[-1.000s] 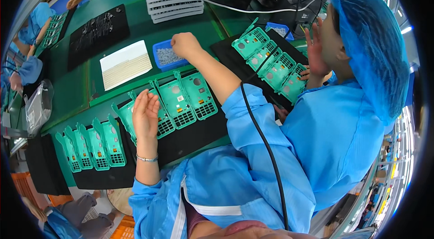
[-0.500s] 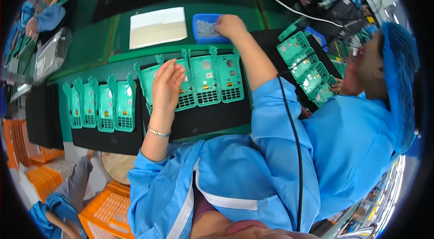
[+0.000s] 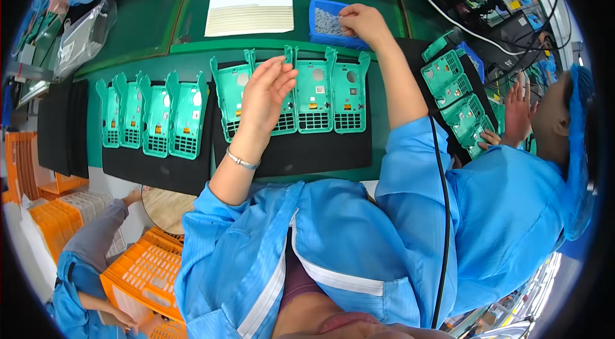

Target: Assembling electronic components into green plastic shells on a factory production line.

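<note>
My right hand (image 3: pixel 362 22) is over the right side of a blue bin (image 3: pixel 329 40), fingertips pinched together above the small grey pieces (image 3: pixel 325 21) in it. Whatever is in that pinch is too small to make out. My left hand (image 3: pixel 266 92), a bracelet at its wrist, hovers over a row of green plastic housings (image 3: pixel 314 97). Its fingers are bent and drawn together, and I cannot see whether they hold anything. The hand partly hides the housings behind it. These housings have keypad-like grids of holes at their near ends and lie on a black mat (image 3: pixel 320 158).
Left of them, more green housings (image 3: pixel 155 122) lie on another black mat (image 3: pixel 154 171). A white sheet with pale strips (image 3: pixel 250 12) is beyond. At right, a co-worker's hand (image 3: pixel 491 139) touches green housings (image 3: pixel 466 113). A black cable (image 3: pixel 442 211) hangs across my right sleeve.
The view has shifted, so the bench appears higher and further right. My right hand stays at the blue bin, now over its right side. The co-worker's raised hand has come into sight.
</note>
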A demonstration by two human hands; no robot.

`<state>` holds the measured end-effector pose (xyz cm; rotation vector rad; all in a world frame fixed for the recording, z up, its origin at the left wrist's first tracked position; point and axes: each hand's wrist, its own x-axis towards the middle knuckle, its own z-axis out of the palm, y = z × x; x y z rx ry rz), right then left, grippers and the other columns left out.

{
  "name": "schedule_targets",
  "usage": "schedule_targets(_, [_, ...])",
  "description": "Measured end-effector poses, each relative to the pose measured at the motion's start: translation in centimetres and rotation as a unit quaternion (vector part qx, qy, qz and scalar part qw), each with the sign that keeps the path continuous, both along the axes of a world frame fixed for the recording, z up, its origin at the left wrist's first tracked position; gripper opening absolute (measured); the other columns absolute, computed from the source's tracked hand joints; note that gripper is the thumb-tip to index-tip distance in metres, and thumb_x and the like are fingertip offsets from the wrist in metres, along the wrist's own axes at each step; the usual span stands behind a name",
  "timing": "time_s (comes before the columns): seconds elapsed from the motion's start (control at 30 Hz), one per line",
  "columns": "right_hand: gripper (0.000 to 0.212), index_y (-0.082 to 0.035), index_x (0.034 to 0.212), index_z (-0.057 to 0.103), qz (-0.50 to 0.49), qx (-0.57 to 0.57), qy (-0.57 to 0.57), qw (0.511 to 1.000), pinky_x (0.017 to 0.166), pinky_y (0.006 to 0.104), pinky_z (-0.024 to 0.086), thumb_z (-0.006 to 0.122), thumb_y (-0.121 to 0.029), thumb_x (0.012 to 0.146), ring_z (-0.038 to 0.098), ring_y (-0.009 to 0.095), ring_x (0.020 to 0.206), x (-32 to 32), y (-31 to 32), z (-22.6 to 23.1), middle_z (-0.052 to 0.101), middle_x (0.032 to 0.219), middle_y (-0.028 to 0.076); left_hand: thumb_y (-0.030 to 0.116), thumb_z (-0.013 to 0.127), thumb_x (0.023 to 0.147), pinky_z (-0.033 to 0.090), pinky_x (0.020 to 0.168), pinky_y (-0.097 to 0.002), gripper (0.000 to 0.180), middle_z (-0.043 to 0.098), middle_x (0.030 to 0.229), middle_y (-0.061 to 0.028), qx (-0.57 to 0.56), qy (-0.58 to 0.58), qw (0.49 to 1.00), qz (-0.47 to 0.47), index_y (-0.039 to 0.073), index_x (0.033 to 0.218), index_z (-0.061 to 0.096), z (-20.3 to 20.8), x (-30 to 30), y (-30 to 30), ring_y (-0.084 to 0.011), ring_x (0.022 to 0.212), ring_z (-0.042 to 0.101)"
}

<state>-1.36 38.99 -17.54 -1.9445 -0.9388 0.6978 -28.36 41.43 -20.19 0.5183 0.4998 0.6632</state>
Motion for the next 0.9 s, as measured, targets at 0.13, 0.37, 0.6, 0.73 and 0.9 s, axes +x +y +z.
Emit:
schedule_targets(0.13, [0.021,0.001,0.091,0.059,0.09,0.002,0.09,0.992,0.06,0.0219,0.047,0.064,-0.01,0.074,0.055,0.01,0.062,-5.5,-1.0,3.5,0.059,0.073,0.004,0.027,0.046,0.092,0.041,0.092,-0.034,0.042,0.05,0.116,-0.0162,-0.008,-0.045,0.999,-0.014,-0.003,0.12,0.041,-0.3,0.8,-0.2,-0.0235,0.109,0.049])
schedule_targets(0.37, [0.024,0.002,0.101,0.06,0.287,-0.008,0.064,0.956,0.074,0.025,0.049,0.059,-0.002,0.077,0.06,0.012,0.077,-14.4,-1.3,2.2,0.063,0.086,0.006,0.035,0.033,0.095,0.042,0.091,-0.0347,0.044,0.052,0.107,-0.0142,-0.084,-0.144,0.985,0.033,-0.004,0.11,0.046,-1.5,-0.3,0.0,-0.0222,0.104,0.051])
schedule_targets(0.6, [0.016,-0.004,0.089,0.064,0.207,0.048,-0.097,0.972,0.066,0.0278,0.049,0.058,-0.01,0.076,0.062,0.019,0.073,-17.5,-2.5,2.1,0.063,0.085,0.009,0.037,0.04,0.093,0.04,0.093,-0.0331,0.05,0.048,0.114,-0.0161,-0.099,-0.126,0.985,0.066,-0.006,0.119,0.04,-1.5,-3.1,-0.2,-0.0219,0.107,0.048])
schedule_targets(0.73, [0.01,-0.007,0.081,0.063,0.223,0.073,-0.197,0.952,0.061,0.0327,0.048,0.058,-0.014,0.076,0.06,0.024,0.068,-19.4,-3.1,0.8,0.061,0.079,0.008,0.035,0.04,0.093,0.04,0.093,-0.0326,0.049,0.047,0.119,-0.0181,-0.102,-0.134,0.983,0.071,-0.006,0.122,0.039,-1.8,-4.2,-0.2,-0.0228,0.108,0.049])
schedule_targets(0.9, [0.012,-0.006,0.085,0.063,0.243,0.088,-0.286,0.923,0.06,0.0305,0.048,0.062,-0.013,0.076,0.06,0.022,0.067,-20.8,-3.0,-0.3,0.061,0.08,0.007,0.034,0.041,0.093,0.041,0.091,-0.032,0.05,0.044,0.123,-0.0196,-0.065,-0.117,0.988,0.072,-0.006,0.123,0.038,-1.8,-4.9,-0.5,-0.0221,0.107,0.049])
